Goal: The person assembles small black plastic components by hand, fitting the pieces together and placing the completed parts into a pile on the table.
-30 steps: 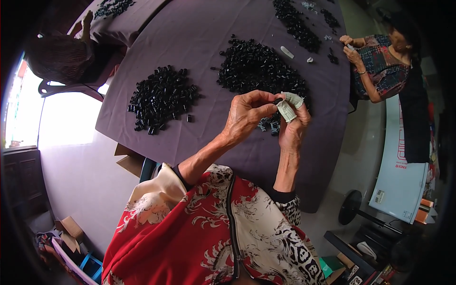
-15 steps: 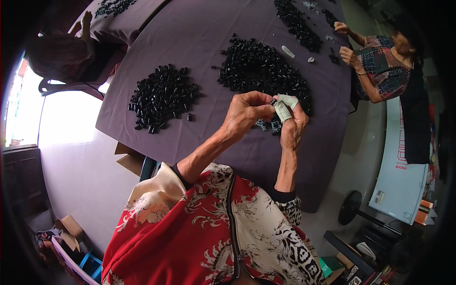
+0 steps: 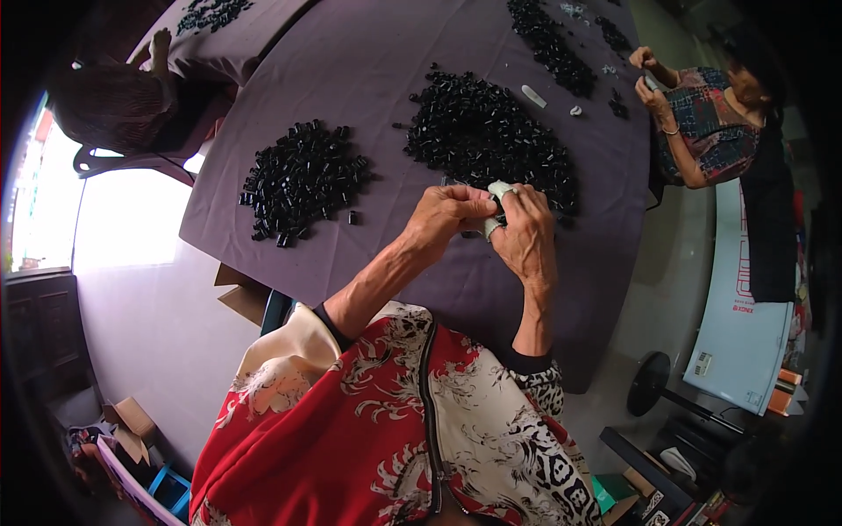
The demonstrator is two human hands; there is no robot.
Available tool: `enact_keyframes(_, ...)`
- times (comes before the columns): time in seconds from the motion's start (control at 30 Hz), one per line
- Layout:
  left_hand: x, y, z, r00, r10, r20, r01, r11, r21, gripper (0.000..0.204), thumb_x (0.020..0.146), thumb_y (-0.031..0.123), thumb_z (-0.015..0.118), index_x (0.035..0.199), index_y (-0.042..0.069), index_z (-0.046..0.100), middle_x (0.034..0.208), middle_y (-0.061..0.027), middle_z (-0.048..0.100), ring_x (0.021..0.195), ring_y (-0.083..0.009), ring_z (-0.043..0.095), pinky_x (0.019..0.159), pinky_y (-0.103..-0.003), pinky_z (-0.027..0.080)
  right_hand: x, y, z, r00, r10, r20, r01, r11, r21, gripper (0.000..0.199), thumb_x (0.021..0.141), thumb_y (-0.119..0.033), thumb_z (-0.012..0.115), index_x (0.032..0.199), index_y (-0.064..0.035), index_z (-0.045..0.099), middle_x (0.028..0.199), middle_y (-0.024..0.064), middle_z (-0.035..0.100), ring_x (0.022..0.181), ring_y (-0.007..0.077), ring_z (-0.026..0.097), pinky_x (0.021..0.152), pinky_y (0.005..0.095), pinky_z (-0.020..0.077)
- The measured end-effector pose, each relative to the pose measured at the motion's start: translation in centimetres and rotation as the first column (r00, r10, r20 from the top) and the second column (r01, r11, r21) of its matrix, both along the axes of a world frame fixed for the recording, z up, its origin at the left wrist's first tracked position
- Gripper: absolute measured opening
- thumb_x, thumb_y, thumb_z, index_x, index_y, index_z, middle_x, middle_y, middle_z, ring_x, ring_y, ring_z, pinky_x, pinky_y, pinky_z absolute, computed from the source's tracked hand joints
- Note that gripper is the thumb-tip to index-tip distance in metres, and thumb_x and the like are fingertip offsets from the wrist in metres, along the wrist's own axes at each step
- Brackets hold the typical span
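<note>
My left hand and my right hand meet over the near edge of a large pile of small black pieces. Between their fingertips is a small black piece, mostly hidden, with the left thumb and fingers pinched at it. The right fingers curl over it from the other side; pale finger covers wrap the right thumb and a finger. To the left sits a second, smaller pile of black pieces, with one loose piece beside it.
A purple-grey cloth covers the table. A white strip and a small white item lie beyond the large pile. One person works at the right side, another sits at the left. A long black pile lies farther back.
My right hand has turned over and moved slightly left, its back now facing up and its fingers covering the piece. My left hand has shifted slightly down. The person at right has raised both hands.
</note>
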State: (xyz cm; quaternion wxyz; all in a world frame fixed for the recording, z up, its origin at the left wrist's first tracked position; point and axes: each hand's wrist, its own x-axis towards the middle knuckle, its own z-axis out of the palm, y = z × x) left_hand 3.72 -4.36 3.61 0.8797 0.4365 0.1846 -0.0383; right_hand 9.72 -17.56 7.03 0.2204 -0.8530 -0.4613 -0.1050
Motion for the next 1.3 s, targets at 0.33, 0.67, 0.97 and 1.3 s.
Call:
enact_keyframes(0.33,-1.2,0.1,0.1,0.996,-0.087,-0.015,0.088,0.993,0.08,0.014,0.079,0.015,0.066,0.08,0.002,0.063,0.075,-0.005,0.062,0.069,-0.0113,0.058,0.064,-0.024,0.046,-0.4,-0.8,-1.7,0.998,0.068,0.002,-0.068,0.997,0.028,0.017,0.064,-0.008,0.062,0.071,-0.0022,0.048,0.074,0.0116,0.051,0.072,0.0281,0.052,0.067,0.0382,0.0419)
enact_keyframes(0.67,-3.2,0.1,-1.5,0.985,-0.139,-0.105,0.152,0.98,0.128,0.014,0.078,0.015,0.065,0.08,0.001,0.062,0.075,-0.005,0.061,0.066,-0.0104,0.056,0.061,-0.023,0.045,-2.3,-1.2,-4.0,0.993,0.104,-0.05,-0.103,0.995,0.014,0.022,0.068,-0.018,0.066,0.07,-0.0034,0.049,0.072,0.0098,0.051,0.07,0.0256,0.052,0.063,0.0371,0.0415)
enact_keyframes(0.97,-4.0,-0.4,-1.7,0.968,-0.205,-0.142,0.221,0.969,0.108,0.015,0.078,0.014,0.064,0.082,0.0,0.062,0.075,-0.0052,0.06,0.068,-0.0126,0.059,0.064,-0.026,0.05,-3.2,-2.0,-5.9,0.992,0.109,-0.061,-0.103,0.991,0.09,0.026,0.066,-0.021,0.068,0.068,-0.0036,0.049,0.067,0.0096,0.053,0.063,0.0254,0.055,0.058,0.0362,0.0444)
enact_keyframes(1.3,-4.0,-0.5,-1.8,0.966,-0.197,-0.167,0.214,0.973,0.09,0.013,0.079,0.012,0.063,0.082,0.0,0.061,0.075,-0.0059,0.061,0.068,-0.0136,0.059,0.064,-0.027,0.05,-3.2,-2.1,-5.9,0.99,0.125,-0.061,-0.115,0.981,0.154,0.027,0.067,-0.023,0.069,0.067,-0.0034,0.051,0.061,0.0084,0.052,0.058,0.0254,0.055,0.055,0.0354,0.0441)
